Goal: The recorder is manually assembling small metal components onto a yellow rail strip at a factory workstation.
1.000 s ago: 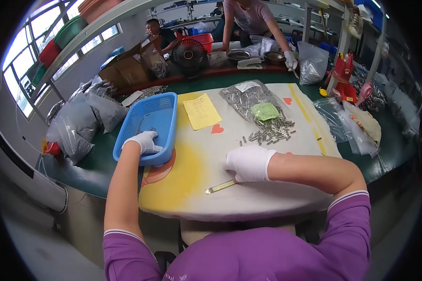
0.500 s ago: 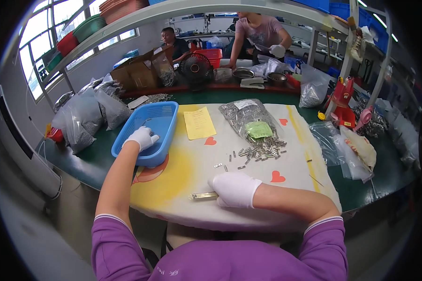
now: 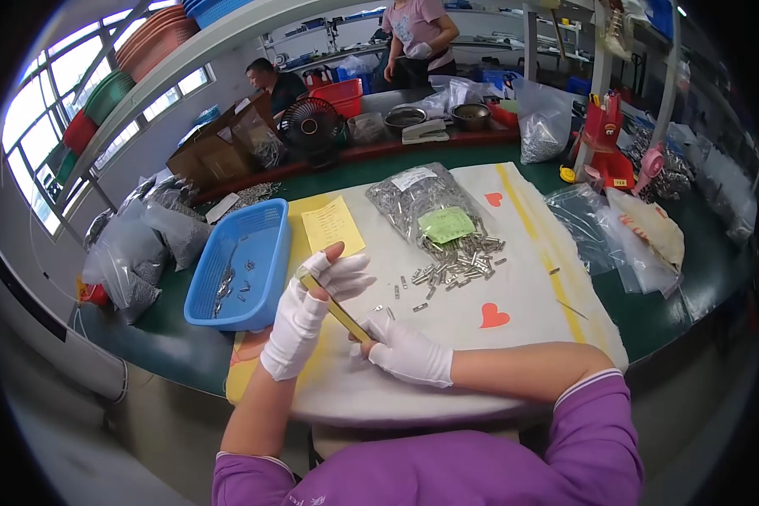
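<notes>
Brass-coloured, a slim bar slants above the near edge of the desk, pinched at its lower end by the right hand and gripped higher up by the left hand, probably for steadiness. Toward the desk's left edge, a blue basket holds small metal parts, its walls presumably keeping them from scattering.

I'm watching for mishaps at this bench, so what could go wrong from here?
The slim yellowish bar, gripped by the left hand and right hand, might slip from the gloves.
The left hand's bare thumb tip is against the bar, so an edge could perhaps nick it.
Stray metal pieces lie near the right hand, which could knock them about the cloth.
</notes>
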### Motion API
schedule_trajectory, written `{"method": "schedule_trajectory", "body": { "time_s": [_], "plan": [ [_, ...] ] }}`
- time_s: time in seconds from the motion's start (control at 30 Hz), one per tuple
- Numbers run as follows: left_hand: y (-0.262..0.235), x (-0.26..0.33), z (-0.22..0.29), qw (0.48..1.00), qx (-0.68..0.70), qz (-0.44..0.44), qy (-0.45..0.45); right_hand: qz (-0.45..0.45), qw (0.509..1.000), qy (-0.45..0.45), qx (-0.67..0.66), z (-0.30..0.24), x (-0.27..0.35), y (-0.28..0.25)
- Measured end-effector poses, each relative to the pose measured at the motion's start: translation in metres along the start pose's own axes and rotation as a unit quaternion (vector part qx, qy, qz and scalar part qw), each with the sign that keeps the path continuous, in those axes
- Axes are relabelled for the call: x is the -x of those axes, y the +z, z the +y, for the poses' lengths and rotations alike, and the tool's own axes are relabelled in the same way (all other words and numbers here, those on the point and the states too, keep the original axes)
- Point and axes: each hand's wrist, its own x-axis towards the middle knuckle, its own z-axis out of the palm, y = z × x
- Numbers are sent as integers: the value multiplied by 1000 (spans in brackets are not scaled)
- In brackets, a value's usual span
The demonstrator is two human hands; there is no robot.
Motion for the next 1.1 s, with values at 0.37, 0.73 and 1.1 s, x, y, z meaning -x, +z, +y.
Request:
{"method": "schedule_trajectory", "body": {
  "time_s": [0.37, 0.73, 1.1],
  "plan": [
    [-60, 39, 23, 932, 95, 324, 133, -83, 976, 7, 199, -32, 8, -7],
    [-9, 55, -5, 816, -576, -45, 22, 41, 828, -135, 542, -10, 13, 8],
    [-14, 45, 0, 757, -632, -156, -56, 44, 839, 118, 529, -19, 6, -122]
  ]
}}
